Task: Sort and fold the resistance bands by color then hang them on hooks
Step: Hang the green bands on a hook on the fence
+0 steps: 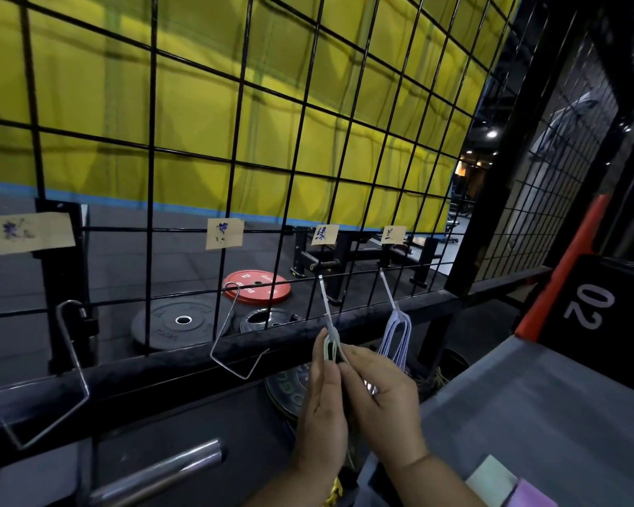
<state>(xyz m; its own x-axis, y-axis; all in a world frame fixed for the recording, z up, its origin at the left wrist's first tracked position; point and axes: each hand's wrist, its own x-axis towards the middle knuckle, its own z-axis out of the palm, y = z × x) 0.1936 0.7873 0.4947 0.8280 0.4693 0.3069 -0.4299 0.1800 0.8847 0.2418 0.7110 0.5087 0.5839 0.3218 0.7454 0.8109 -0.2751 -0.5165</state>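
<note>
Wire grid, black, with four paper labels and four wire hooks along its lower rows. A grey counter stands at the grid's right end. In front of the grid's bottom rail, the left hand and right hand meet, fingers curled, both pinching a pale band folded into loops. The band's top touches the third hook, below the third label. Lavender bands hang from the fourth hook, just beside the hands.
</note>
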